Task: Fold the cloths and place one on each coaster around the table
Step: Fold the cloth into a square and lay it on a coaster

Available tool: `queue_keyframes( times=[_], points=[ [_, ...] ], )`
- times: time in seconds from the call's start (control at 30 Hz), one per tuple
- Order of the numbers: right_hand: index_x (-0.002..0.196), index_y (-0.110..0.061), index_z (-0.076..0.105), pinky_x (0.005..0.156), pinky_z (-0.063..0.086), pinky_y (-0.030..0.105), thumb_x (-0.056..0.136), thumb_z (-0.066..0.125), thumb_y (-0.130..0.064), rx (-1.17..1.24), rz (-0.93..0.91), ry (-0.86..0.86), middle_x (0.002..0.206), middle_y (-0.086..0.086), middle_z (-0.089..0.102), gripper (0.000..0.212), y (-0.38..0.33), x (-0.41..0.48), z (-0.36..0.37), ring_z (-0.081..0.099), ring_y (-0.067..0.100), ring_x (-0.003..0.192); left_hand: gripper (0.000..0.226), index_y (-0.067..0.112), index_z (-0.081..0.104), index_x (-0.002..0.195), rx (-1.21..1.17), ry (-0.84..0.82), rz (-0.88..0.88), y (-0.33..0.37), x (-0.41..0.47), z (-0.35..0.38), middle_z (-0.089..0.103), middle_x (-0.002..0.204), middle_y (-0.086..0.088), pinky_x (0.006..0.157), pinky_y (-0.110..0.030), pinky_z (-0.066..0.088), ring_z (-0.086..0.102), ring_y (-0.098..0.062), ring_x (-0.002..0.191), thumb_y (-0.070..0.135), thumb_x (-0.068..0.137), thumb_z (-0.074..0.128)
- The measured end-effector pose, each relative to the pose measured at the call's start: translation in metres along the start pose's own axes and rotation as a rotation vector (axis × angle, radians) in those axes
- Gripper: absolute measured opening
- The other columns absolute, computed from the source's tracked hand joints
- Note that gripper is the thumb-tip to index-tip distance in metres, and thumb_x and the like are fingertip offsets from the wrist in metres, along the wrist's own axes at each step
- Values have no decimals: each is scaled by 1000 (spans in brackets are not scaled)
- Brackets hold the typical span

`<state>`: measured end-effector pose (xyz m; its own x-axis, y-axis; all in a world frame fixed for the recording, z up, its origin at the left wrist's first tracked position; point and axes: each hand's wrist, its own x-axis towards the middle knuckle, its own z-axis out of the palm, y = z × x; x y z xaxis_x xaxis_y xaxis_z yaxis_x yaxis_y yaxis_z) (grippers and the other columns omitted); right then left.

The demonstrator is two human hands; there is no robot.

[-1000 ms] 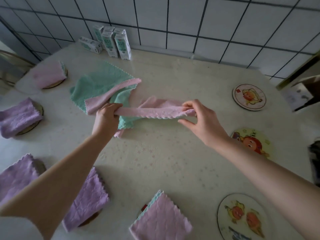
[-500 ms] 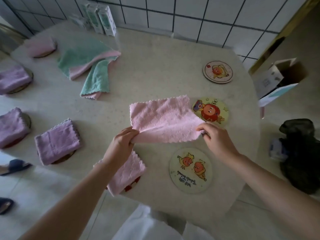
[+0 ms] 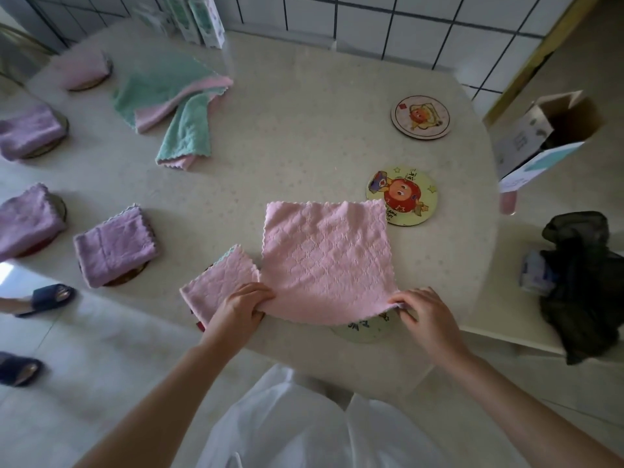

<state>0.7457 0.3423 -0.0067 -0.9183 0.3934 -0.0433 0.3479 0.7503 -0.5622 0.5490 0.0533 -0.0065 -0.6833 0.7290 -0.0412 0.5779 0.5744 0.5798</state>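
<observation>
A person's left hand (image 3: pixel 241 304) and right hand (image 3: pixel 423 310) each pinch a near corner of a pink cloth (image 3: pixel 326 261), both grips closed on its scalloped edge. The cloth lies spread flat on the pale surface (image 3: pixel 304 130) at its near rim, covering most of a coaster (image 3: pixel 363 329) that peeks out beneath the near edge. Its far right corner overlaps a cartoon-printed coaster (image 3: pixel 407 189); another bare coaster (image 3: pixel 420 117) sits farther back. Just left of the left hand, a folded pink cloth (image 3: pixel 216 283) rests on its own coaster. Folded purple cloths (image 3: pixel 113 244) sit on coasters along the left side. A loose pile of green and pink cloths (image 3: pixel 169 103) lies at the far left, near upright cartons (image 3: pixel 202 18) by the tiled wall.
</observation>
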Motion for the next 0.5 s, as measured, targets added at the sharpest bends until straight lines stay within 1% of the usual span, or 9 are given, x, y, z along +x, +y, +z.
queue_keyframes(
  times=[0.1,0.17,0.2,0.23,0.27,0.33,0.37,0.43,0.5],
  points=[
    [89,-16,71,69,35,10,71,76,1,15,33,45,81,-9,63,26,-1,11,-5,52,10,81,31,8,76,90,-23,47,-27,2,6,-6,73,90,-2,84,-17,43,65,-20,89,-6,64,68],
    [88,-13,71,68,35,7,72,78,-3,48,76,91,79,-10,61,20,-4,22,-10,53,11,77,28,12,76,90,-82,84,-148,5,15,-13,72,85,0,74,-4,40,62,-6,77,-8,70,71],
    [87,-12,70,67,36,7,74,78,-7,77,104,115,78,-9,61,16,-7,29,-13,54,11,75,25,14,76,90,-114,81,-218,6,20,-15,72,82,1,67,-2,41,59,3,66,-4,75,71],
    [85,-11,68,64,38,7,76,77,-11,115,136,138,77,-7,61,12,-9,37,-16,55,11,72,19,15,76,89,-146,59,-273,5,27,-17,71,77,1,60,-5,44,55,5,56,1,78,70],
    [84,-11,66,61,42,8,79,75,-15,164,175,156,77,-5,61,11,-13,45,-19,57,10,71,12,14,75,88,-175,40,-311,3,34,-19,70,72,-2,59,-14,49,55,2,53,5,80,70],
    [83,-11,62,56,45,10,84,70,-20,267,262,161,74,-4,62,12,-18,65,-23,58,7,68,5,12,73,83,-249,10,-403,-2,53,-21,69,71,-8,62,-35,52,59,-18,59,8,81,70],
    [83,-11,61,53,44,11,85,68,-22,304,304,154,74,-4,62,13,-21,75,-24,57,7,65,4,11,71,81,-287,2,-452,-5,63,-22,67,70,-9,60,-36,50,57,-23,60,8,82,69],
    [87,-12,60,52,40,14,88,64,-24,361,373,140,75,-2,62,12,-21,96,-22,54,10,63,5,6,69,78,-335,1,-517,-11,81,-23,63,66,-13,56,-32,43,51,-22,60,7,82,67],
    [91,-12,62,53,40,19,89,62,-22,385,418,146,77,0,63,10,-19,116,-17,55,14,64,4,4,70,81,-434,11,-593,-17,99,-23,66,73,-21,61,-36,49,54,-22,65,6,83,66]
  ],
)
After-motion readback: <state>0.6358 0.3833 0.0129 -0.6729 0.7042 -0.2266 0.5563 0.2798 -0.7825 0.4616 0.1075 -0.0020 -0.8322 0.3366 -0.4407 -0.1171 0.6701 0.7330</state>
